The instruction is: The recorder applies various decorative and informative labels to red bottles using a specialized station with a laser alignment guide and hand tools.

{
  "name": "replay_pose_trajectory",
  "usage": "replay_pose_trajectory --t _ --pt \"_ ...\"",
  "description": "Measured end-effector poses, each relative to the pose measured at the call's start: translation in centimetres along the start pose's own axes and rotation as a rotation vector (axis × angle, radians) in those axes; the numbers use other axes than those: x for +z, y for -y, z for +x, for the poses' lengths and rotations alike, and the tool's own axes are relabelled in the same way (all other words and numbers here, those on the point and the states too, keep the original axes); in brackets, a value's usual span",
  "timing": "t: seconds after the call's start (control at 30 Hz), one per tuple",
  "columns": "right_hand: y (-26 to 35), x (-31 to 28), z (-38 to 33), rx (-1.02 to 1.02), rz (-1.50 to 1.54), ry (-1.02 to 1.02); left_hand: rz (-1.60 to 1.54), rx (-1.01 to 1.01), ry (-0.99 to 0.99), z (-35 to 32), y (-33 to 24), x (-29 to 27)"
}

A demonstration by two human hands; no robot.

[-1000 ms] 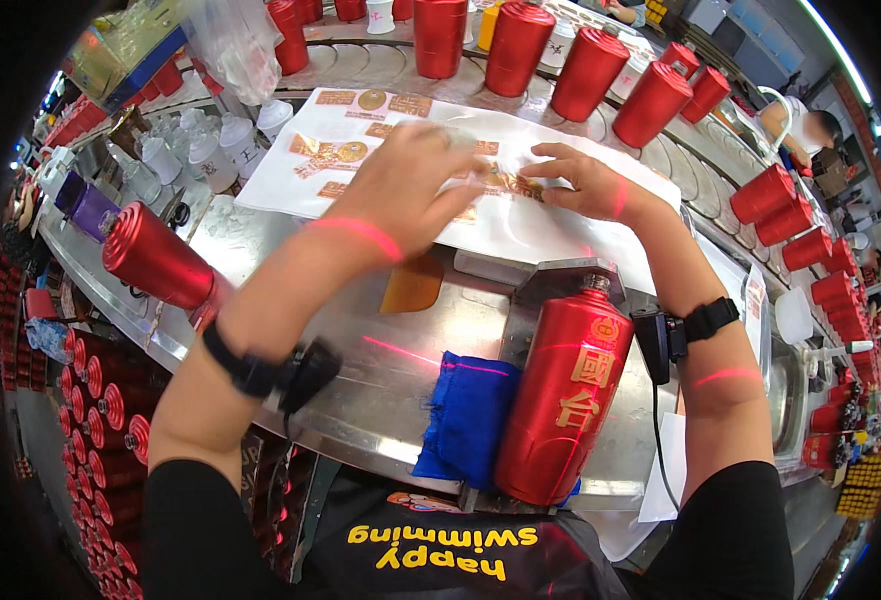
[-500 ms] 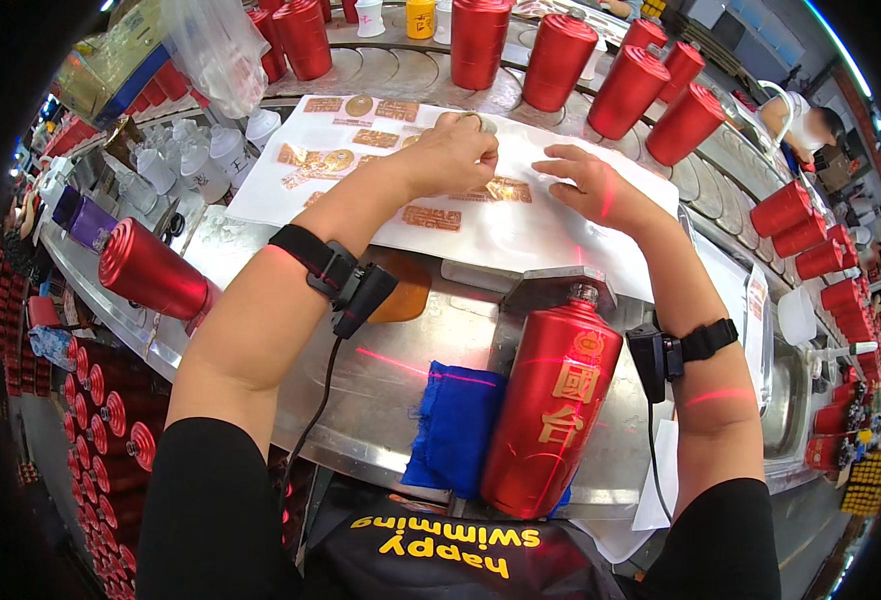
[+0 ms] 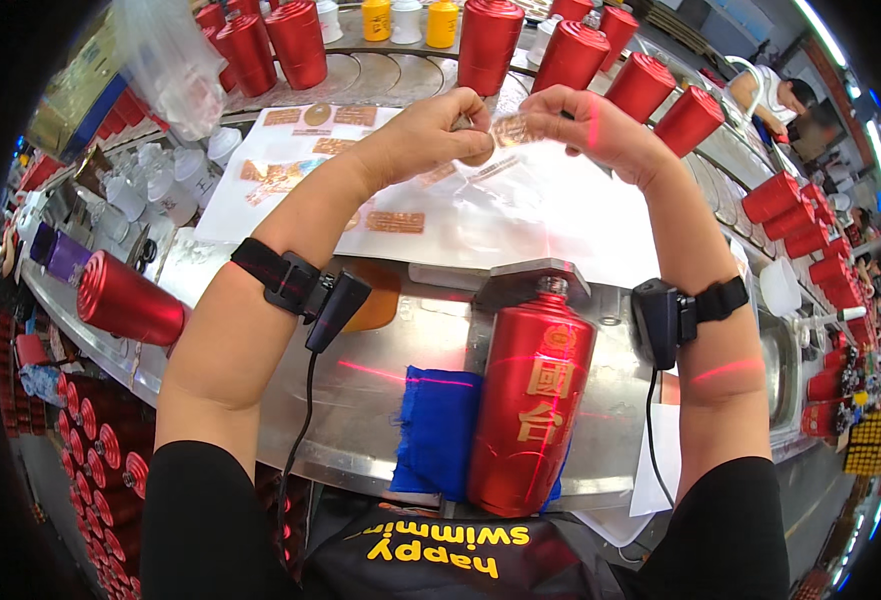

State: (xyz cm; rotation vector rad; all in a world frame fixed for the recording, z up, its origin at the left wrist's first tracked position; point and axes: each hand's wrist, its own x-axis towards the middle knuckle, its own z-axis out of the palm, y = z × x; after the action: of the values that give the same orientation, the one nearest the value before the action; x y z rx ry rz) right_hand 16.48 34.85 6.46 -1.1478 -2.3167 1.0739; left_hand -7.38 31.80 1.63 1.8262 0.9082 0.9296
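Above the far part of a white sheet (image 3: 590, 225), my left hand (image 3: 425, 140) and my right hand (image 3: 600, 130) pinch the two ends of a clear sticker (image 3: 510, 130) with gold lettering and a round gold emblem. It hangs tilted between the fingers, off the sheet. Several gold stickers (image 3: 395, 222) lie flat on the sheet, partly behind my left forearm. Nearer me, a red bottle (image 3: 532, 400) with gold characters lies on its side, its clear neck by a dark angular metal rest (image 3: 535, 272). A folded blue cloth (image 3: 435, 430) is under and beside it.
Red bottles (image 3: 488, 45) stand along the conveyor (image 3: 380, 75) behind the sheet. At left are small clear bottles (image 3: 170, 195), a plastic bag (image 3: 170, 70) and a tilted red bottle (image 3: 130, 300). A white container (image 3: 788, 285) sits at right. A co-worker (image 3: 770, 95) works at far right.
Both hands have risen away from the sheet, and a sticker is now stretched between them. My right hand has gone from spread fingers to a pinch. The view has shifted slightly.
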Motion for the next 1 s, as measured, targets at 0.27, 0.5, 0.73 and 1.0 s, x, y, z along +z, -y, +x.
replay_pose_trajectory --t 0.27,0.5,0.73,1.0 --pt "-3.3 -3.4 -3.8 0.318 -0.127 -0.118 -0.044 -0.262 0.178 0.7 -1.2 2.0" --pt "-1.9 -4.0 -7.3 0.325 -0.024 -0.206 -0.034 -0.228 0.237 1.0 -2.3 0.5" --pt "-1.9 -5.7 -10.3 0.386 0.108 -0.279 -0.086 -0.166 0.151 1.1 -4.4 1.0" --pt "-11.6 -1.5 -9.6 0.485 -0.894 -0.243 0.475 -0.283 0.120 0.6 -2.6 4.7"
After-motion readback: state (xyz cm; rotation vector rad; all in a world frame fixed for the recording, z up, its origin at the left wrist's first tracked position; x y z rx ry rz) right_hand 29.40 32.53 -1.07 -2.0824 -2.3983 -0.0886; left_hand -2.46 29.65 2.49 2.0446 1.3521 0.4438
